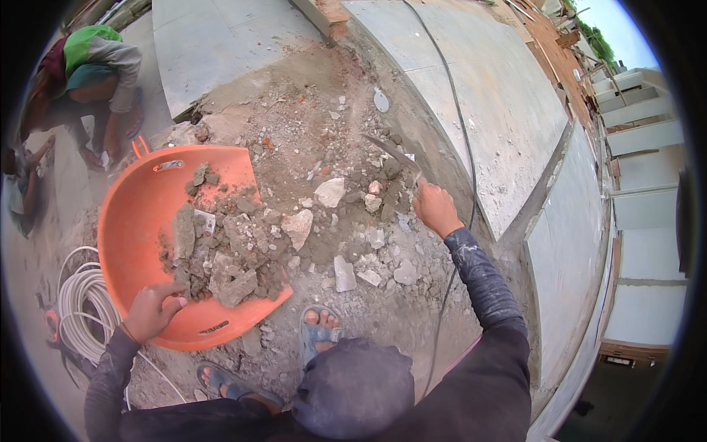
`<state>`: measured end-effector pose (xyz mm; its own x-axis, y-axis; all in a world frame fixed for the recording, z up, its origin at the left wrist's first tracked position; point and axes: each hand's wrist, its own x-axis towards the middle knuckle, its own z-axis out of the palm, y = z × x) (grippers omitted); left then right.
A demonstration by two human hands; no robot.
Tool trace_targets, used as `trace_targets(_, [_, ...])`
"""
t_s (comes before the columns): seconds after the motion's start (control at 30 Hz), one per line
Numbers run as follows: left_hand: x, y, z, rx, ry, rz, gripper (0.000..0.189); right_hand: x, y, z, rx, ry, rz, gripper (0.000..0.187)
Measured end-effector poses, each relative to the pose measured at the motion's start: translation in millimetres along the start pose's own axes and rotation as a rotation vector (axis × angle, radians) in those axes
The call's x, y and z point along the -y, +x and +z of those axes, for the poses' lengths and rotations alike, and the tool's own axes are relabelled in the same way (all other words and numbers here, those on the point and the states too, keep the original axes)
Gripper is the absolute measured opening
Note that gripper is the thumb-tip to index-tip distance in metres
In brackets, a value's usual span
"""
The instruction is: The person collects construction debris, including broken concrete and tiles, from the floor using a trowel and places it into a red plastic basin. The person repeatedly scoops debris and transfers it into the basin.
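My right hand [437, 209] grips a masonry trowel [391, 149], its blade pointing up and left over broken rubble on the ground. An orange plastic scoop-shaped debris pan [124, 224] lies to the left, its open side facing the loose ground. Chunks of mortar and soil [232, 243] are heaped inside and reach past that open edge. My left hand [150, 312] is over the pan's near-left wall, thumb and fingers apart, with nothing seen between them. Pale stone chunks [330, 192] lie between the pan and the trowel.
A black cable [461, 127] crosses the large grey slabs [475, 83] at right. Coiled white cable [87, 309] lies left of the pan. Another person [94, 77] crouches at upper left, with part of someone else below. My sandalled feet [320, 334] stand by the pan.
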<state>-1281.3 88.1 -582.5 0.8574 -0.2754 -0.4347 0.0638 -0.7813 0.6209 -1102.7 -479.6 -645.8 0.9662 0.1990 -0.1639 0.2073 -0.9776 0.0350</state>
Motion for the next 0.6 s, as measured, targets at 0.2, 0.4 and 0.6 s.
trace_targets(0.2, [-8.7, 14.5, 15.4, 0.090, 0.026, 0.090, 0.029, -26.9, 84.7, 49.6, -0.017, -0.037, 0.205, 0.021])
trace_targets(0.4, [-5.6, -12.1, 19.6, 0.065, -0.060, 0.012, 0.030, -53.3, 55.1, 71.9, 0.207, 0.015, 0.072, 0.024])
trace_targets(0.6, [15.4, -17.5, 27.0, 0.123, -0.037, -0.020, 0.030, -26.0, -41.5, 43.7, 0.152, 0.098, -0.123, 0.021])
